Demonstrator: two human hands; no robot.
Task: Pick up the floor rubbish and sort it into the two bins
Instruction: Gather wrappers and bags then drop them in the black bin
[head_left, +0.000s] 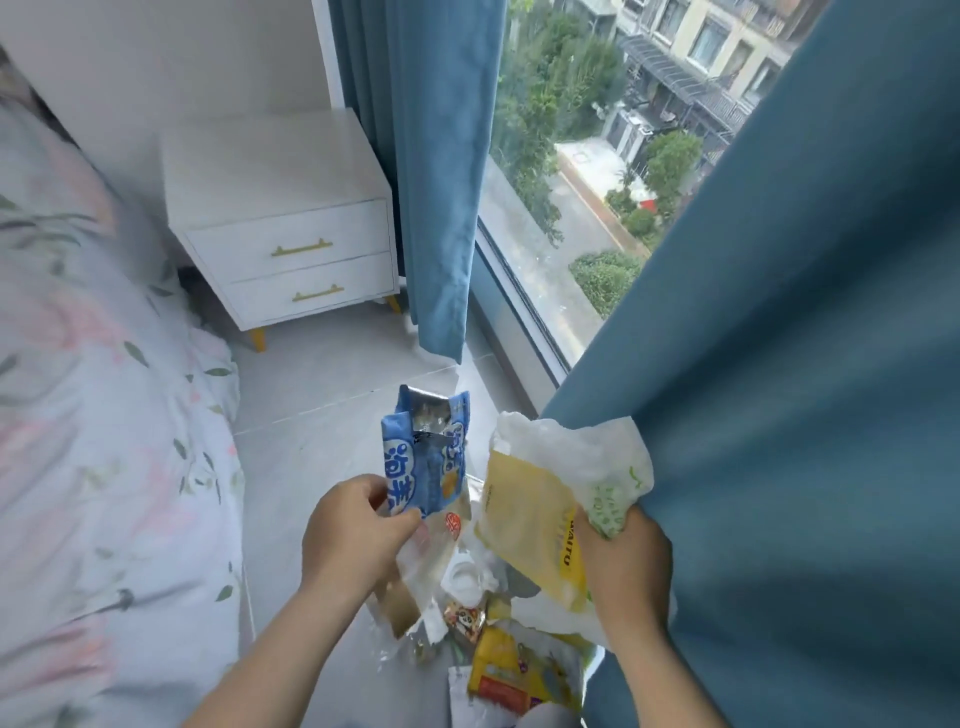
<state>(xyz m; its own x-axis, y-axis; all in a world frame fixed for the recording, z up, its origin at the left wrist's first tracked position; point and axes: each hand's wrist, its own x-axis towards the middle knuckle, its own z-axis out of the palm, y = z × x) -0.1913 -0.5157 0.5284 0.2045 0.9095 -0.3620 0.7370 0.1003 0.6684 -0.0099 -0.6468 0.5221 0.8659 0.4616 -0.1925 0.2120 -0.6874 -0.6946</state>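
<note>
Nearest the camera, a heap of rubbish (498, 660) was spread over the grey tiled floor (322, 395): yellow wrappers, a small cartoon-printed packet (465, 621), a white lid-ish thing (464, 576) and some clear plastic. Just above that, the left hand (358, 540) was curled round the bottom end of a torn-open blue snack wrapper (423, 462), which was pinched between thumb and fingers and held upright. Whether some clear plastic was caught in the same grip couldn't be told for sure. The right hand (623, 566) was clenched on a yellow packet (524, 519) together with a crumpled white plastic bag (587, 452) with green print. Both were bunched in the fist and held up off the floor, right against the big blue curtain (805, 364). Off to the left, a bed (104, 415) with a floral cover was seen, kinda blurred. Further back, a white two-drawer nightstand (280, 208) with gold handles was parked by the wall, a second curtain (431, 156) was hung just beside it, and a street with buildings was visible through the window (571, 156).
</note>
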